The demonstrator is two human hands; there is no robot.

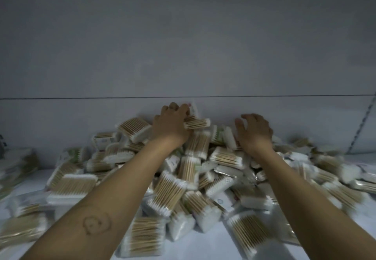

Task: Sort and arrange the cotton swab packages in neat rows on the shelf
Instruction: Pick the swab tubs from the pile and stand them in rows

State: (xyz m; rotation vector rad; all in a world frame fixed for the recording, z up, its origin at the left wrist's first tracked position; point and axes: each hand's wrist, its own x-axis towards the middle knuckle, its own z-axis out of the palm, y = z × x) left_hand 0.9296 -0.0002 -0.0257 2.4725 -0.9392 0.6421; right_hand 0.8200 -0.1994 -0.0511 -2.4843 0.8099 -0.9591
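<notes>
Atop the pile, the left hand grips a package; the right hand spreads open beside it. Open shelf shows in front; labels are blurred, unreadable.

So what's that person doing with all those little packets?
A person is reaching both arms into a big messy heap of cotton swab packages on a white shelf. The left hand grips one package at the top of the heap, close to the back wall. The right hand hovers over the heap with its fingers spread, holding nothing. No neat rows show yet.
</notes>
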